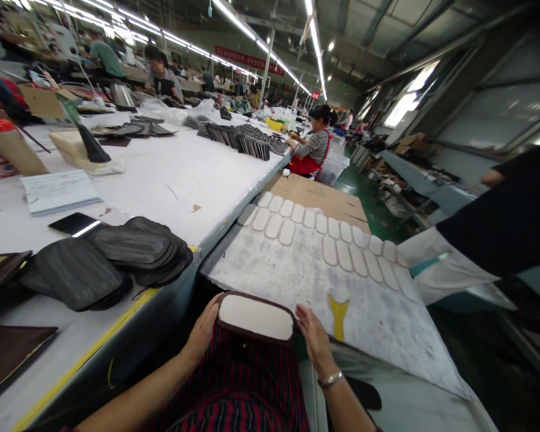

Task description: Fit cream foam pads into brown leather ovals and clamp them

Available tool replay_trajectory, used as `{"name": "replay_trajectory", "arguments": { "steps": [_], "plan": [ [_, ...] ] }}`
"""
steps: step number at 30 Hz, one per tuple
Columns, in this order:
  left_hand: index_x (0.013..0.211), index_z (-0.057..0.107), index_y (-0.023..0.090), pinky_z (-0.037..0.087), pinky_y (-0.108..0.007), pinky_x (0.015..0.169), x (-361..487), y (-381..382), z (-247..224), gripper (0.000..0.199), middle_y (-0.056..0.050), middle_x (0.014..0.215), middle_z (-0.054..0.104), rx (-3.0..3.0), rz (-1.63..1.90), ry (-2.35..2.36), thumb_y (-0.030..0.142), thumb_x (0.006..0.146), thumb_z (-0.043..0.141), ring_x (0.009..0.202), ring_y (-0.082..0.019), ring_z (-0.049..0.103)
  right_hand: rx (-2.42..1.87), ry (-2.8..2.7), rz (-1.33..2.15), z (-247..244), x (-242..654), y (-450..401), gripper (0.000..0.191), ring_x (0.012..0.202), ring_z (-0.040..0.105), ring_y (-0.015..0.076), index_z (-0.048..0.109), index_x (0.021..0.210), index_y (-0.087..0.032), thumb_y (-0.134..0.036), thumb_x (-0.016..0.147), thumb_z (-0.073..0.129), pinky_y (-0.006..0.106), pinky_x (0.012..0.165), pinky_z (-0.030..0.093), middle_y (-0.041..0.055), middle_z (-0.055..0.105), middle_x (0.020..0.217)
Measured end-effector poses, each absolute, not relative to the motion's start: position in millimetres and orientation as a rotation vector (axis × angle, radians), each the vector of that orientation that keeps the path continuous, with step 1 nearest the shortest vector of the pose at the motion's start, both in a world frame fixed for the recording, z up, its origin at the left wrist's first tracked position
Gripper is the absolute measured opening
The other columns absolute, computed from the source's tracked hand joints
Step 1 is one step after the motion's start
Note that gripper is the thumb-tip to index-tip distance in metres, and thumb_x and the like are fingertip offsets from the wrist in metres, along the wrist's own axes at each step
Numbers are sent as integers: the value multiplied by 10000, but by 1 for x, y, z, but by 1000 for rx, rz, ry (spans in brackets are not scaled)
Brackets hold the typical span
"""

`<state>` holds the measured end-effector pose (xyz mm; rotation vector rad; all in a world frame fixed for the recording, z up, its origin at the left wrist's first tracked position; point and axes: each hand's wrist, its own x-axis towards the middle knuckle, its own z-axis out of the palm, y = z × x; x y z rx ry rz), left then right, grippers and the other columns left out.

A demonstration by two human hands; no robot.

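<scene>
A dark brown case with rounded ends and a white oval panel on top (256, 317) rests over my lap, its long side across the view. At its left end my left hand (203, 331) grips the edge, fingers wrapped round it. My right hand (314, 337) is beside the right end, fingers apart, its fingertips close to the rim; whether they touch it I cannot tell. On the board to the right lie rows of white oval pieces (273, 227) and a yellow forked tool (338, 317).
Stacked black pieces (78, 273), a phone (75, 224) and a paper pad (59, 192) lie on the long white table (162, 186) at left. A seated person (314, 147) works farther along it. Someone in dark clothing (504, 216) stands at the right.
</scene>
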<state>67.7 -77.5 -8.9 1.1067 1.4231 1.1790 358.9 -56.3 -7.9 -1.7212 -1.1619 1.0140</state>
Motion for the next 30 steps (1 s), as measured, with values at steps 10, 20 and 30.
{"name": "replay_trajectory", "arguments": {
  "steps": [10,20,30],
  "plan": [
    [1249,431,199,263,-383,1089,75,-67,-23,497,-73,1297,488,1162,1222,1583,485,867,291,1241,-219,402,-1352,-957,1266,-11,313,-64,489,999,570,202,604,1101,-137,-484,876,342,366,930,419,86,636,1076],
    [1240,426,178,186,-376,1116,76,-73,-14,527,-81,1303,471,1123,1218,1519,511,847,316,1262,-217,366,-1341,-1201,1312,3,328,-62,384,929,581,192,648,1007,-189,-470,845,441,356,896,430,66,657,993],
    [1168,519,152,282,-394,1074,67,-60,-10,536,-81,1237,558,1074,1202,1390,528,836,332,1203,-227,450,-1585,-1453,1202,10,326,-55,524,812,628,208,681,826,-178,-596,816,365,357,831,484,61,695,829]
  ]
}}
